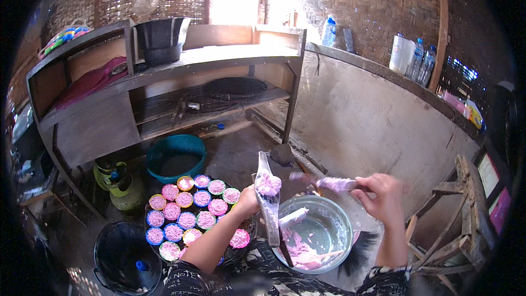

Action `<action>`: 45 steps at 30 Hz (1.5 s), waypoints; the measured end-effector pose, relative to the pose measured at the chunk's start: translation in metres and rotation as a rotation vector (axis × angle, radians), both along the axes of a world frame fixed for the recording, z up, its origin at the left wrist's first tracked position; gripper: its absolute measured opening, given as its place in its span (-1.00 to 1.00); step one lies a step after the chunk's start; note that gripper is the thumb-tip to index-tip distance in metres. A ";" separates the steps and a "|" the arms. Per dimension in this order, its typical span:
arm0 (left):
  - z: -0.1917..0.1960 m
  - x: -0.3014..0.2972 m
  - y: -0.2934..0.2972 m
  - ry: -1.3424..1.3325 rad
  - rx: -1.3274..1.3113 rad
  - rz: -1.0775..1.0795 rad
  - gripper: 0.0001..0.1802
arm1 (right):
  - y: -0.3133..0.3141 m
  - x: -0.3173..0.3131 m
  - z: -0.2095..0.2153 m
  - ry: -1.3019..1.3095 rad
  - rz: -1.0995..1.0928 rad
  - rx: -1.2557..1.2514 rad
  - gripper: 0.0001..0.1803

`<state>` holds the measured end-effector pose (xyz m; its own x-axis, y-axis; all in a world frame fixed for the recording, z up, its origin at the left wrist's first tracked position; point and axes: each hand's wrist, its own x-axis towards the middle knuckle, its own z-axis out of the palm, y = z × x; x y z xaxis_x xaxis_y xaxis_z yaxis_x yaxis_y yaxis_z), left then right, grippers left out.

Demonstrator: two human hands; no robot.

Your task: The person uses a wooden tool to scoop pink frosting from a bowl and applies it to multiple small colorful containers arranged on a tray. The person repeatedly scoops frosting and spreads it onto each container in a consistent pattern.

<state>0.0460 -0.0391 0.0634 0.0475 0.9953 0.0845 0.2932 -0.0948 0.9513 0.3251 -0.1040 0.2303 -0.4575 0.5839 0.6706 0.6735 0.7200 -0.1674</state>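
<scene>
My left hand [249, 201] is closed around a long, narrow, clear-looking tool [270, 216], held upright with a pink lump [269, 184] on its upper part. I cannot make out what kind of tool it is. Off to the right, my right hand [382, 194] grips a spatula-like stick [335, 184] coated in pink paste, its far end blurred. Below and between the hands sits a round basin [346, 225] with pink paste [298, 249], a white tube [293, 217] and a thin stick inside. Several coloured cups topped with pink shreds [187, 220] stand left of my left forearm.
Behind the cups stands a teal tub [156, 170], with a green gas cylinder [127, 194] beside it. A black bucket [107, 252] is at the lower left. Wooden shelving [219, 55] spans the back; a wooden frame [466, 214] stands at the right. Bottles [416, 57] line a ledge.
</scene>
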 end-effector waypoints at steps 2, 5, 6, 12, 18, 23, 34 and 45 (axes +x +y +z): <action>0.002 0.013 -0.001 0.125 0.143 0.028 -0.57 | 0.002 -0.014 -0.038 0.675 -0.071 -0.422 -0.82; 0.003 0.034 -0.003 0.234 0.389 -0.028 -0.55 | 0.006 -0.037 -0.105 0.736 0.099 -0.792 -0.87; 0.003 0.032 -0.003 0.217 0.351 0.034 -0.53 | 0.005 -0.036 -0.119 0.872 0.273 -0.932 -0.85; 0.006 0.018 -0.005 -0.016 0.269 0.126 -0.54 | 0.002 0.004 -0.122 0.606 -0.130 -0.591 -0.79; 0.010 0.034 -0.009 0.086 0.346 0.118 -0.63 | 0.005 -0.023 -0.125 0.244 -0.134 0.097 -0.77; 0.010 0.021 -0.004 0.210 0.155 0.156 -0.65 | -0.004 -0.014 -0.124 0.470 0.080 -0.338 -0.78; -0.012 0.024 0.016 -0.092 0.062 0.075 -0.57 | 0.007 -0.009 -0.135 0.373 0.033 -0.310 -0.80; -0.009 0.020 0.019 -0.509 -0.083 -0.226 -0.82 | 0.031 0.010 -0.141 0.384 -0.154 -0.419 -0.82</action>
<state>0.0660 -0.0206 0.0544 0.2338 0.9694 0.0744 -0.2236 -0.0209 0.9745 0.3347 -0.0726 0.0896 -0.1164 0.8753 0.4695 0.6000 0.4386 -0.6691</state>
